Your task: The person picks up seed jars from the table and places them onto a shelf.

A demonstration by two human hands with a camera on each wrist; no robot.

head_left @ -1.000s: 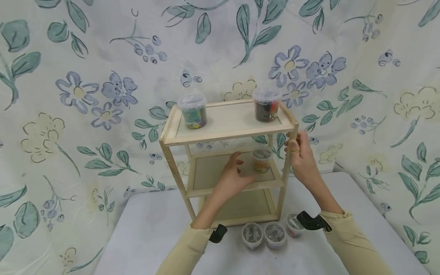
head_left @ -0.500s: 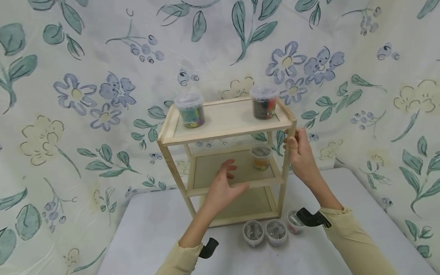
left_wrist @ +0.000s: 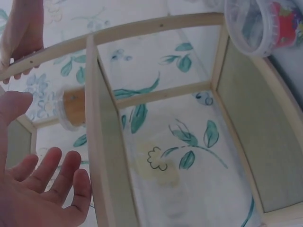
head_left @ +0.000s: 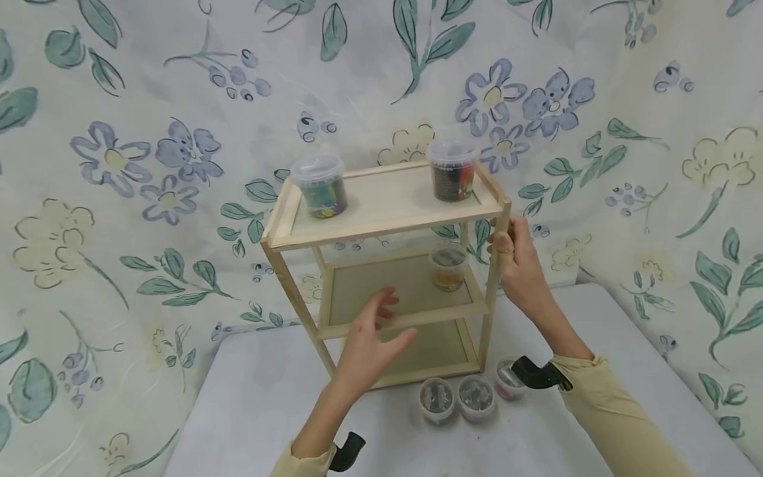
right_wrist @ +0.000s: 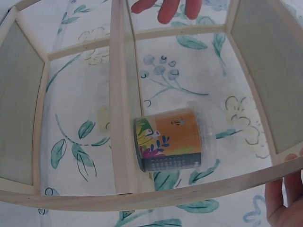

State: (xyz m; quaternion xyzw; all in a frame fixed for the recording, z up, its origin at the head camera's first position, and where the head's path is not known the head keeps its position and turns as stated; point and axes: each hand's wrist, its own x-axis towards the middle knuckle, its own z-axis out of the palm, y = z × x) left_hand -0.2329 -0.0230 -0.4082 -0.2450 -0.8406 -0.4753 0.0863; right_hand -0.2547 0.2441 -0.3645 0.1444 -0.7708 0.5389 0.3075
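A three-tier wooden shelf (head_left: 381,228) stands on the table against the flowered cloth. An orange-labelled clear tub (head_left: 448,266) sits at the right end of its middle tier, also in the right wrist view (right_wrist: 173,139) and the left wrist view (left_wrist: 73,106). My left hand (head_left: 381,318) hovers open in front of the middle tier, left of the tub, holding nothing; its palm (left_wrist: 33,189) faces the shelf. My right hand (head_left: 507,242) grips the shelf's right front post just under the top tier.
Two lidded tubs stand on the top tier, one at the left (head_left: 318,185) and one at the right (head_left: 453,169). Three small tubs (head_left: 475,397) sit in a row on the grey table (head_left: 238,397) before the shelf's right foot. Flowered cloth (head_left: 119,165) hangs behind.
My left hand has drawn back from the orange tub, down and to the left, with nothing in it. The tub stays on the middle tier. My right hand keeps hold of the post.
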